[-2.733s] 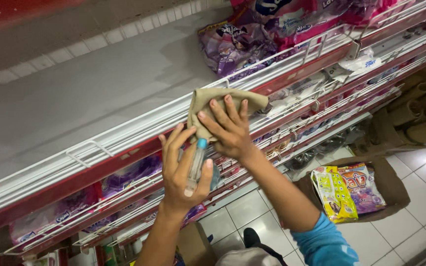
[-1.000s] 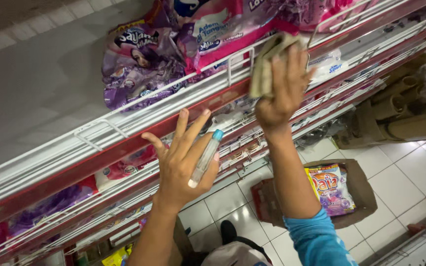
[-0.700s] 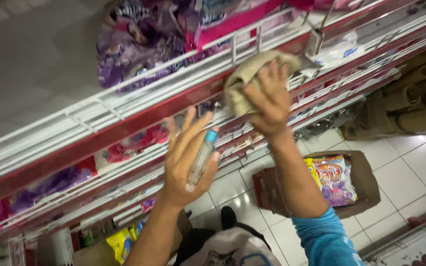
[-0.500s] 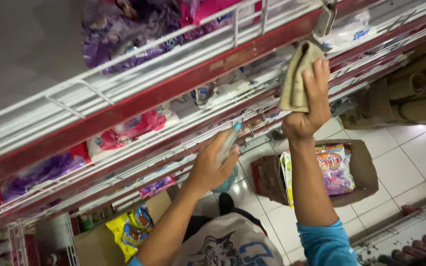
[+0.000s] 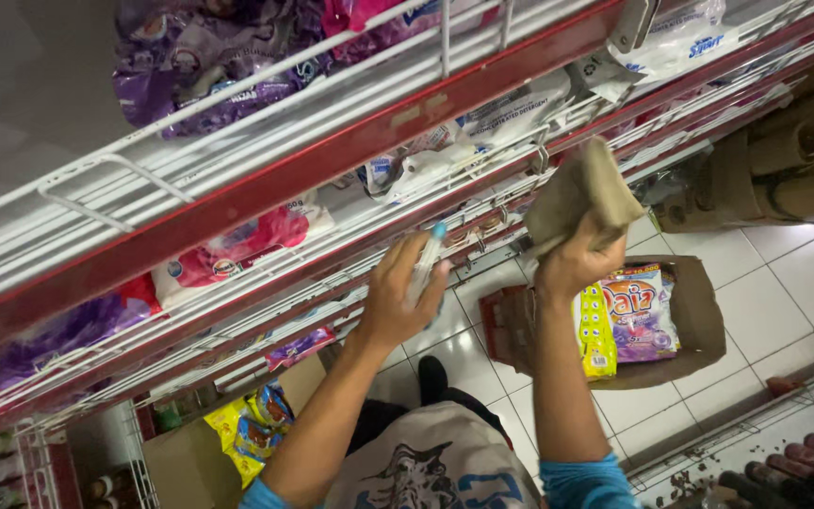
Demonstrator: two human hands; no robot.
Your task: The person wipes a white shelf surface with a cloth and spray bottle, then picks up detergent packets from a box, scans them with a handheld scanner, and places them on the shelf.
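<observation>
My right hand [image 5: 572,259] is closed on a folded tan cloth [image 5: 578,190], held up just in front of the red-edged shelf rail [image 5: 350,155]. My left hand [image 5: 399,300] grips a slim clear tube with a blue tip [image 5: 426,264], lower and to the left of the cloth. Both hands hang in front of the lower shelves, apart from the wire guard. White and pink detergent pouches [image 5: 445,155] lie on the shelf just above them.
Purple and pink bags [image 5: 209,57] fill the top shelf behind a white wire rail [image 5: 124,179]. An open cardboard box [image 5: 680,320] with yellow and purple packs sits on the white tiled floor. Brown boxes [image 5: 784,179] stand at right, bottles [image 5: 774,471] at the lower right.
The view has tilted down the shelving. My right hand has brought the cloth down from the upper shelf rail to a lower shelf; my left hand has closed around the tube and dropped with it.
</observation>
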